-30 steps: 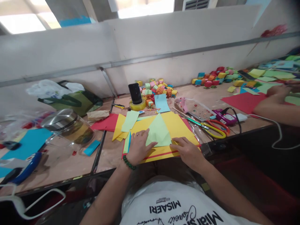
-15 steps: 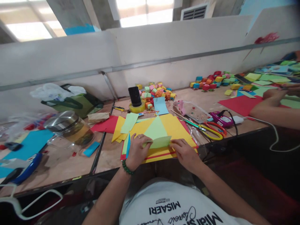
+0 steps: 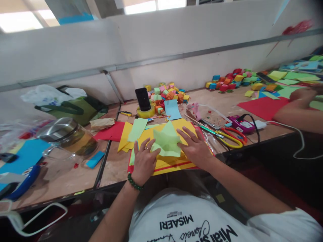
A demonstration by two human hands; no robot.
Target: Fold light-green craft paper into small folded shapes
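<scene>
A fold appears to be in hand; the green paper [image 3: 166, 144] is laid on the yellow sheet [image 3: 164, 164], near centre, flanked by the left hand [image 3: 144, 163] and right hand [image 3: 196, 148], both spread open; careful creasing seems needed.

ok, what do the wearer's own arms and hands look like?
Left hand: a ring; green bead bracelet at the wrist. Right hand: no ring or bracelet visible. Both ungloved. Forearms bare; white sleeve on the right arm, left sleeve unseen.

green sheet [image 3: 166, 144]: matt paper | jar lid [image 3: 59, 128]: shiny metal | white bag [image 3: 46, 96]: crinkled plastic
</scene>
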